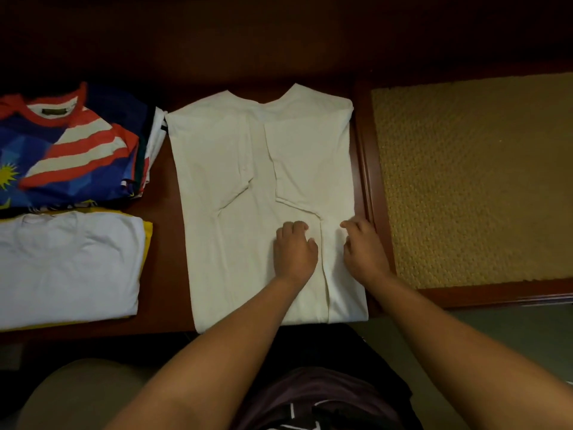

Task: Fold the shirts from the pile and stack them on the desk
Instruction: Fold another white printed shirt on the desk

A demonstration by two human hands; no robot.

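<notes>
A cream shirt (248, 181) is spread flat on the dark wooden tabletop (161, 243), collar away from the person, with both sides already folded inward so that the sleeves lie across the back and the two edges nearly meet along the middle. Its hem reaches the near edge of the tabletop. Both hands are laid on the lower half of this shirt. The left hand (294, 249) is pressed down just left of the centre seam, its fingers bent at the knuckles; whether cloth is pinched beneath them cannot be told. The right hand (362, 246) is set on the right folded panel, near the shirt's right edge, with fingers curled down onto the fabric; whether it grips the fabric cannot be told. To the left, well apart from the cream shirt, a folded white shirt (68, 262) is seen resting on a yellow one (148, 234), of which only an edge shows. Behind that stack a pile (71, 150) of shirts is topped by a blue shirt with red and white stripes. To the right of the cream shirt, a woven mat (477, 181) is set within a raised wooden frame.
</notes>
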